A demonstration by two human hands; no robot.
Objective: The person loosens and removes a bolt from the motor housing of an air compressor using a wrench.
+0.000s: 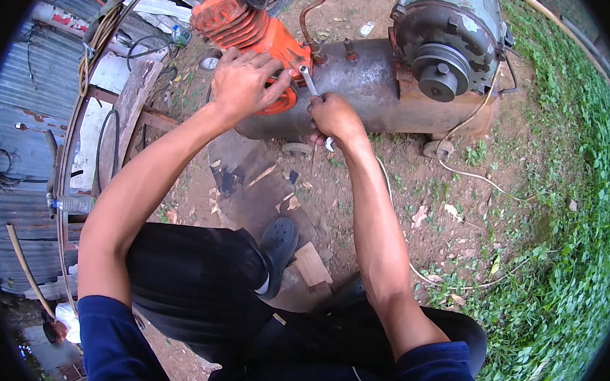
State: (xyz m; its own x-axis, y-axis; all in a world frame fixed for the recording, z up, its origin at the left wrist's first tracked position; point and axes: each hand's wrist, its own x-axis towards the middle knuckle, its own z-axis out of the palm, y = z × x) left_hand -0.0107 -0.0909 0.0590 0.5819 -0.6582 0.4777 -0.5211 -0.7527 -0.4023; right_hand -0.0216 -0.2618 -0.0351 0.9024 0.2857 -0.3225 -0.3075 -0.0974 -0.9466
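My right hand [336, 115] is closed round a combination wrench [309, 81]. The wrench's ring end lies at the side of the orange compressor pump [280, 44], and its open end sticks out below my fist. Whether the ring sits on a bolt, I cannot tell. My left hand [242, 83] rests on the near side of the pump, fingers laid over it and thumb apart. Under that hand an orange wheel [280, 104] partly shows. The pump is mounted on a rusty grey tank [367, 89] lying on its side.
A grey electric motor [443, 45] with a pulley stands on the tank's right end. A pale cord [487, 179] trails over the dirt. Corrugated metal sheets [20, 222] and a plastic bottle [73, 204] are at left. Another person [66, 322] is at lower left. Green plants [582, 228] grow at right.
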